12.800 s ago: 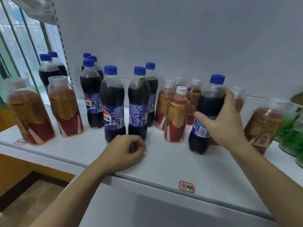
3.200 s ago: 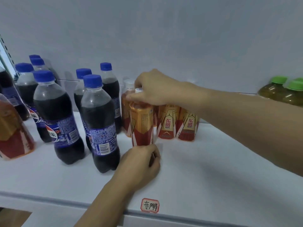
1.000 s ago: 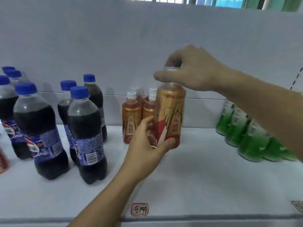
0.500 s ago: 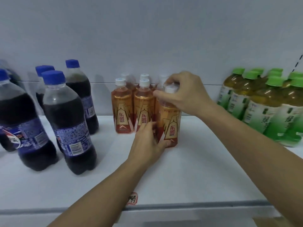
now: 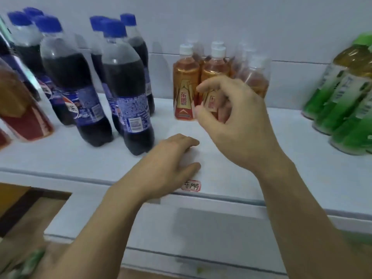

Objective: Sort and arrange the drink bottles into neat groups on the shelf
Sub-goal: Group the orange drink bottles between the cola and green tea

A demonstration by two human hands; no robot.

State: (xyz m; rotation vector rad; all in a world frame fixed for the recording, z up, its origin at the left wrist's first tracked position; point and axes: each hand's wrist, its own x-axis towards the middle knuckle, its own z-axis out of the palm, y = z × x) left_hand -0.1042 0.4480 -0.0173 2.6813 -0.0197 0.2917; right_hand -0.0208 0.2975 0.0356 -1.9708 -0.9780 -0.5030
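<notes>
Both hands are now seen withdrawn from the golden energy-drink bottle that was held half a second ago; that bottle is left standing at the right of its group.

At the far left edge, a larger golden bottle with a red base (image 5: 22,109) is seen tilted by the wide lens, cut off by the frame. Just right of it, the blue-capped cola bottles (image 5: 128,93) are gathered in a loose cluster, two of them near the shelf front and the rest farther back against the white wall.

The left hand (image 5: 167,164) is rested on the white shelf (image 5: 302,168) near its front edge, fingers loosely bent and nothing held. Just beside it, partly covered by the hand, a small red-bordered label (image 5: 192,185) is stuck near the shelf's front edge.

Farther back, the golden energy-drink bottles (image 5: 184,85) are packed upright in a tight group with white caps, touching one another; the right ones are blurred. The right hand (image 5: 231,117) is held in the air in front of this group, fingers curled loosely with thumb and forefinger apart, gripping nothing and hiding the lower part of the middle bottles.

At the far right, well apart from the golden group, the green tea bottles (image 5: 346,101) are set together, blurred.
</notes>
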